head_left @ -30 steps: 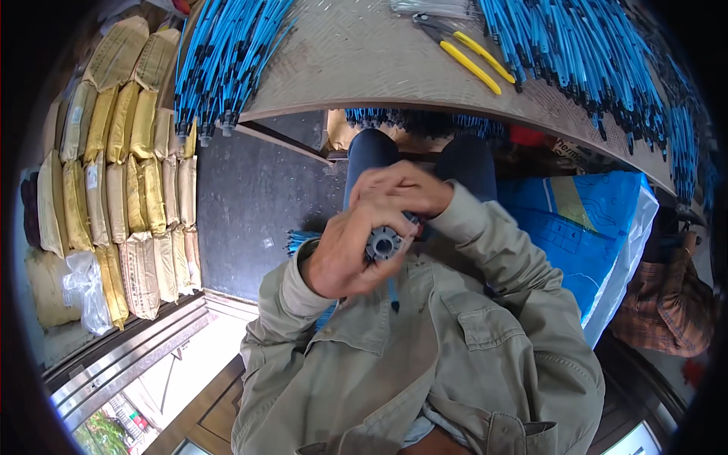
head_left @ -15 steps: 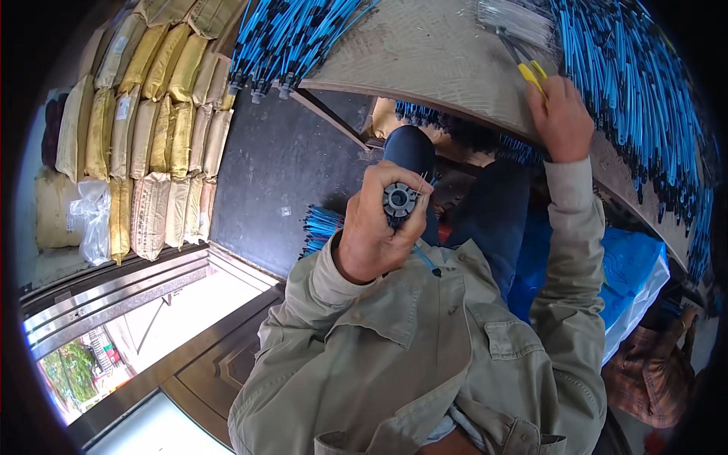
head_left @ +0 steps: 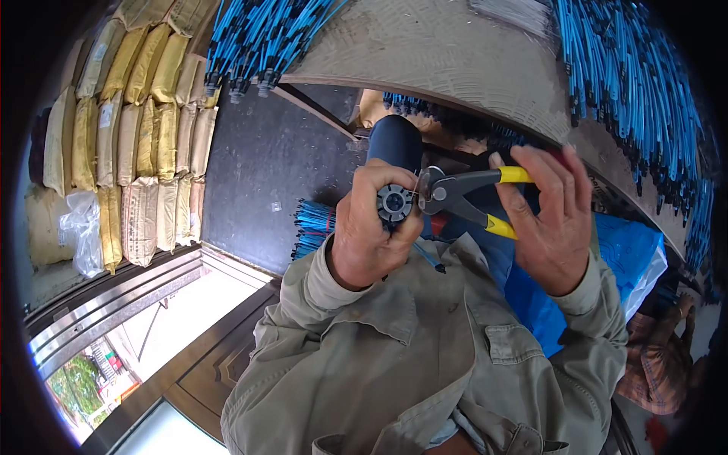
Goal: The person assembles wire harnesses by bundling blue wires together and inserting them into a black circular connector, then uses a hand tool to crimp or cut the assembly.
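My left hand (head_left: 362,235) is closed around a dark, round, slotted connector (head_left: 395,202), its open end facing up. Thin wire (head_left: 414,186) sticks out beside the connector's rim, at my fingertips. Below that hand a blue tube with a black tip (head_left: 431,259) pokes out; whether it joins the connector is hidden. My right hand (head_left: 557,220) holds end-cutting pincers (head_left: 459,189) by their yellow handles, which stand apart. The jaws are at the wire, close to my left fingertips. I cannot tell whether they bite on it.
Blue tubes with black ends lie in piles on the worktable (head_left: 425,45), a large pile (head_left: 629,91) right and a smaller bundle (head_left: 265,38) left. Another bundle (head_left: 312,227) is beside my left forearm. Stacked sacks (head_left: 144,136) stand far left. A person (head_left: 656,356) is at right.
My right hand has lifted the pincers off the worktable and brought them left to the wire at my left hand. The left hand keeps its hold; the view has shifted slightly.
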A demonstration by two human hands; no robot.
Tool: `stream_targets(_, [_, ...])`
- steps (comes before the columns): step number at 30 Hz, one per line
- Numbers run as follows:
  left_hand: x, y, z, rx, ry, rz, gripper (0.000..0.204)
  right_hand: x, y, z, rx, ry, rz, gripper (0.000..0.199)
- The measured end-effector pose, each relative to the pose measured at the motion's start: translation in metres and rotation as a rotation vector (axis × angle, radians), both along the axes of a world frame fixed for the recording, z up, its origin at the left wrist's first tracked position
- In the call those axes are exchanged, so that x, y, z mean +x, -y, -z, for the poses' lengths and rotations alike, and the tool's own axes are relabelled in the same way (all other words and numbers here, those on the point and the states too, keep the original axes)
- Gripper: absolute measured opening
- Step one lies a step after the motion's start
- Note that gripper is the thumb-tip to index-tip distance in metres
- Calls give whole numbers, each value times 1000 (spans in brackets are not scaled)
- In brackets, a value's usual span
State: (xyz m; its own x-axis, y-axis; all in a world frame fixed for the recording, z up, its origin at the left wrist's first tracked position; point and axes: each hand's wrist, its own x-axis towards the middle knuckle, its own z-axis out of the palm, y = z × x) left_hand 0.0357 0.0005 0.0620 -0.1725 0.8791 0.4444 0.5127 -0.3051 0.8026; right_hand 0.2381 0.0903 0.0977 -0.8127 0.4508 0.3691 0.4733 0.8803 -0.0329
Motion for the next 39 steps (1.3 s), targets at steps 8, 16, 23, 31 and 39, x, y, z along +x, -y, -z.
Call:
stream_targets(8, [1, -1, 4, 40, -28, 17, 38, -3, -15, -38, 244, 182, -115, 33])
stream_targets(16, [-4, 7, 4, -23, 14, -63, 33, -10, -2, -29, 47, 207, -142, 33])
stream_targets(23, [-11, -1, 3, 7, 83, 29, 37, -30, 9, 57, 129, -289, 34, 20])
stream_targets(31, [-13, -1, 1, -36, 99, 32, 33, -46, -58, 48, 782, -491, -83, 41])
stream_targets(39, [-15, 4, 2, -30, 99, 9, 33, -49, -33, 55, 669, -433, 87, 45])
